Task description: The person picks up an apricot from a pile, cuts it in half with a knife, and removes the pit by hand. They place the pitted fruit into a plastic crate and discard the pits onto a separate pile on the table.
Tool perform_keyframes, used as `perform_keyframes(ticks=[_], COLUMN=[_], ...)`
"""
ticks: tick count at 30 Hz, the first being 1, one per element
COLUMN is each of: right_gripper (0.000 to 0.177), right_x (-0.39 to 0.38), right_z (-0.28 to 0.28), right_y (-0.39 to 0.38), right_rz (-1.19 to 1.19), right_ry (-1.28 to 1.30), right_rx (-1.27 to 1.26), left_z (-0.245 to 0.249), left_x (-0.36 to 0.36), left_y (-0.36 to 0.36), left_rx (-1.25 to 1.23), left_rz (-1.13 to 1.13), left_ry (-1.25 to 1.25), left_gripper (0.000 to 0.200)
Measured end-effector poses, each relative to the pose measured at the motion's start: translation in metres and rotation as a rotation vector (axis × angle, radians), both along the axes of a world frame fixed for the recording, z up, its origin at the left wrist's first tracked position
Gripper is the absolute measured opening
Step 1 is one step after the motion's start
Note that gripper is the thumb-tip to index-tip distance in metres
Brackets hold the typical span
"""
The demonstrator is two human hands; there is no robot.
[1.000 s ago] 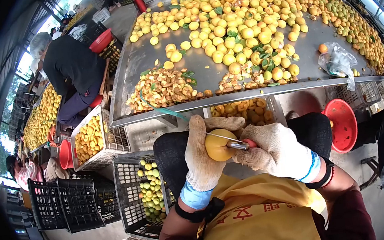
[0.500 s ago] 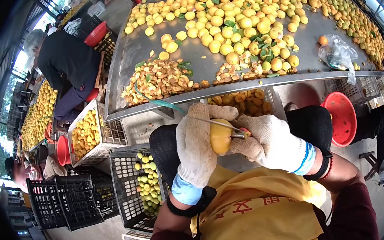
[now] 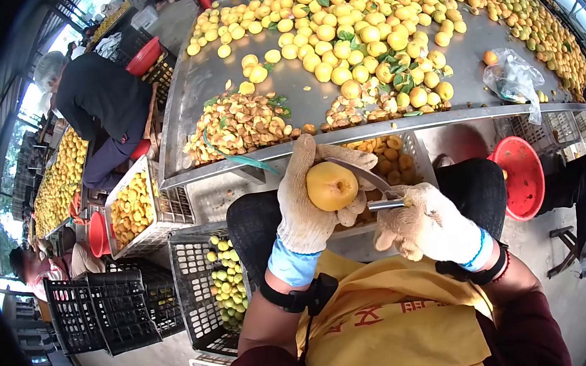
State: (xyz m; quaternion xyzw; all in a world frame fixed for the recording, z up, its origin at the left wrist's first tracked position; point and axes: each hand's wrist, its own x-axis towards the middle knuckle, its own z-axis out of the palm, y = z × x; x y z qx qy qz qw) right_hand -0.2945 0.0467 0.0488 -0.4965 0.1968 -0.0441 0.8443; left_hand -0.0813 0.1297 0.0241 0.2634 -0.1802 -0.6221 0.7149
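Note:
My left hand (image 3: 300,207), in a knitted glove with a blue cuff, is wrapped round a round yellow-orange fruit (image 3: 332,185). A dark spot on the fruit's top faces up. Opposite it, my right hand (image 3: 429,222), gloved as well, grips a knife (image 3: 386,204) by its metal handle. The curved blade lies behind and beside the fruit, slanting up toward my left fingers. Both hands are over my lap, in front of the metal table's edge. Beneath them a crate (image 3: 416,163) of orange fruit is partly hidden by the gloves.
Whole yellow fruit (image 3: 336,50) covers much of the metal table (image 3: 217,73), with a heap of cut pieces (image 3: 244,124) near its edge. A plastic bag (image 3: 513,79) lies at right. Crates (image 3: 204,292) stand left, a red basin (image 3: 521,178) right. Another person (image 3: 102,103) sits at left.
The knife has come away from the fruit's near side, and my right hand has shifted right and down. The fruit is turned so its dark spot shows.

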Motion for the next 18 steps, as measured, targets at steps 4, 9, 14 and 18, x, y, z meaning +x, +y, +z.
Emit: perform_keyframes(ticks=[4, 9, 14, 18], right_gripper=[0.041, 0.046, 0.047, 0.048], right_x=[0.003, 0.003, -0.005, -0.005], right_z=[0.02, 0.027, 0.027, 0.02], right_y=[-0.016, -0.015, -0.013, -0.014], right_rz=[0.047, 0.004, 0.039, 0.038], right_ry=[0.027, 0.043, 0.067, 0.054], right_rx=[-1.103, -1.311, -1.26, -1.287], left_z=[0.016, 0.018, 0.031, 0.03], left_x=[-0.015, -0.014, -0.016, -0.015], left_y=[-0.001, 0.003, 0.01, 0.009], left_rx=[0.062, 0.111, 0.191, 0.198], left_rz=[0.072, 0.045, 0.062, 0.027], left_ry=[-0.211, -0.334, -0.532, -0.524], left_gripper=[0.084, 0.098, 0.103, 0.101])
